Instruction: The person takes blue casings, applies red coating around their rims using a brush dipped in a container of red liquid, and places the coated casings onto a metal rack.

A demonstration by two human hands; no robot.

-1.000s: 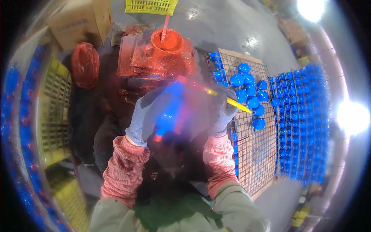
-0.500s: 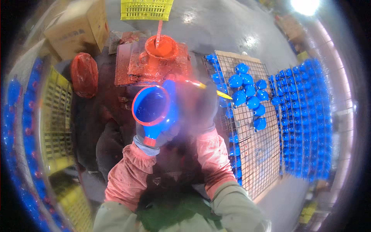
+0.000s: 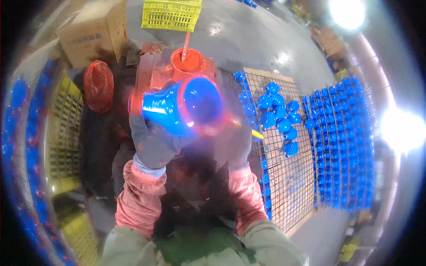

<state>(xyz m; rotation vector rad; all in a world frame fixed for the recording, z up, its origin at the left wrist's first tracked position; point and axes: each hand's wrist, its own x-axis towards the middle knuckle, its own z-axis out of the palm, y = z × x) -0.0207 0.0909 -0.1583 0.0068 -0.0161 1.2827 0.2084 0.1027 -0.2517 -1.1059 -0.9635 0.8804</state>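
A glossy blue hollow fitting [image 3: 165, 108] has a wide round mouth with a red rim and a red ribbed end. My gloved left hand [image 3: 155, 144] is closed around it from below. The mouth faces up and to the right. Beside the rim, my gloved right hand [image 3: 234, 141] is closed on a paintbrush with a yellow handle [image 3: 257, 134]. Its bristle end is blurred close to the red rim, so I cannot tell whether they touch. Beyond the fitting stands a red paint pot [image 3: 188, 61] with a stick [image 3: 185, 44] upright in it.
On the right, a wire mesh rack [image 3: 288, 186] bears several blue rounded pieces [image 3: 278, 99]. Farther right are dense rows of blue parts [image 3: 341, 150]. At the left are yellow crates [image 3: 65, 137], a red-coated bundle [image 3: 98, 86] and a cardboard box [image 3: 93, 37]. Another yellow crate [image 3: 171, 15] stands at the back.
The fitting has turned in my left hand: its mouth now points right and its red end left. My left hand has shifted left, and my right hand has lowered slightly with the brush.
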